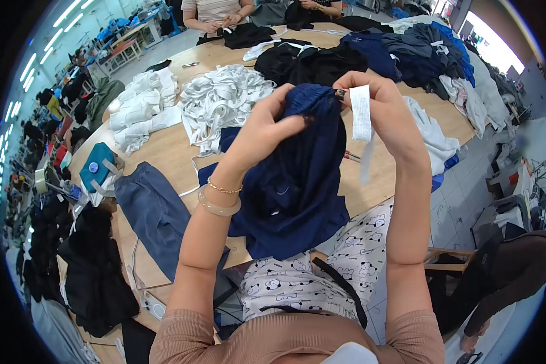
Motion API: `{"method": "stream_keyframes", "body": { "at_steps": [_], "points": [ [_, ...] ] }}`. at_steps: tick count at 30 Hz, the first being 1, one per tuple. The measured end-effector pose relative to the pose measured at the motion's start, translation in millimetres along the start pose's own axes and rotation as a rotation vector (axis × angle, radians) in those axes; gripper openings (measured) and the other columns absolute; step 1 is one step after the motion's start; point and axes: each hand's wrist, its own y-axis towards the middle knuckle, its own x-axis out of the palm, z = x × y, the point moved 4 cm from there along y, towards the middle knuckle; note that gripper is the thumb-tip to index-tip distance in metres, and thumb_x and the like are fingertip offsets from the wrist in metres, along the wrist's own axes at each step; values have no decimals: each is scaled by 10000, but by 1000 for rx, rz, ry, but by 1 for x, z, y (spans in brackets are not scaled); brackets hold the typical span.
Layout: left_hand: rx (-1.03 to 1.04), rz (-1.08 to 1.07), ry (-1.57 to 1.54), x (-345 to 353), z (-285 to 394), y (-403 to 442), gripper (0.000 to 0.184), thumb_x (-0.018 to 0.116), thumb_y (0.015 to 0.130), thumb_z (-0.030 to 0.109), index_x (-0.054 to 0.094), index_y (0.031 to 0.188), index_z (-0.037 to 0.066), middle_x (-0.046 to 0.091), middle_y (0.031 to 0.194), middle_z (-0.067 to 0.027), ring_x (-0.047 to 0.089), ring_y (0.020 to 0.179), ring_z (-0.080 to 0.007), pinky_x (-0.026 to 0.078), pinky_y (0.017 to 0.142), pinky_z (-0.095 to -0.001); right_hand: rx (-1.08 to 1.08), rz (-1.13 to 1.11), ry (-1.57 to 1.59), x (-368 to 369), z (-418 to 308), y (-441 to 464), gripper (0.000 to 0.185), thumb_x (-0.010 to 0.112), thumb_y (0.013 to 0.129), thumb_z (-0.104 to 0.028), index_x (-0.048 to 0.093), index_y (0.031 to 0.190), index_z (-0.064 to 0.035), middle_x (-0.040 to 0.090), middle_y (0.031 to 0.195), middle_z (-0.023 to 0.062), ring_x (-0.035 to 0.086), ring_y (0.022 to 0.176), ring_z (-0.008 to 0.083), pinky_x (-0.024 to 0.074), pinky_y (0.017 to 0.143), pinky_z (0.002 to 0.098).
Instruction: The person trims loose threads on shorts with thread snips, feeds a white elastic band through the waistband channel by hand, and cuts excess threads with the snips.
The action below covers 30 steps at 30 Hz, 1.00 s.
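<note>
A navy blue garment (291, 176) with a gathered, elastic-looking edge hangs in front of me, its lower part near my lap and the table edge. My left hand (273, 127) is closed on its upper left side, thumb across the cloth. At the top right corner, my right hand (379, 106) pinches the gathered edge between its fingertips. A white textured strip (361, 113) hangs down beside the right fingers; where it begins is hidden by the hand. Blue-grey trousers or a similar piece (155, 209) lie to the left of the garment.
White bands (221, 97) are heaped on the wooden table (164, 155), beside folded white cloth (142, 106). Black garments (312, 64) and dark blue ones (373, 54) are piled at the back. A teal item (97, 167) sits left, red-handled scissors or snips (352, 156) right. Other people work across and beside the table.
</note>
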Motion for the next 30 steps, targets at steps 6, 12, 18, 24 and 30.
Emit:
{"method": "stream_keyframes", "body": {
  "at_steps": [6,12,18,24,30],
  "points": [
    [-14,45,-359,-17,0,-8,348,494,808,47,528,1143,-42,602,1038,-56,571,916,-97,441,857,-215,194,24,-75,25,42,-42,273,683,767,-71,574,1007,3,566,836,17,556,751,86,437,667,221],
    [-41,111,-525,-33,-7,-23,512,463,763,87,464,1247,-82,578,1154,-141,570,1039,-186,436,936,-275,173,198,-26,28,52,-48,177,635,800,-47,609,956,31,596,802,26,544,691,73,417,593,215],
    [-20,110,-636,-56,-19,-35,594,439,734,119,422,1283,-108,528,1237,-189,526,1130,-246,377,1021,-324,206,-51,781,32,87,-55,191,578,857,-70,587,1019,31,629,952,49,598,772,96,471,652,213],
    [-54,-12,-521,-37,-18,-43,657,443,695,158,415,1298,-103,521,1252,-189,517,1150,-246,367,1027,-317,282,93,262,40,96,-32,142,600,847,-115,582,975,-56,578,827,-18,496,702,46,352,604,194],
    [-168,226,-484,-30,-20,-45,576,460,765,121,427,1304,-80,544,1226,-160,551,1086,-200,405,980,-283,-108,243,198,42,34,-34,153,698,792,-100,628,869,12,518,822,5,549,740,74,432,655,210]
  ]
}}
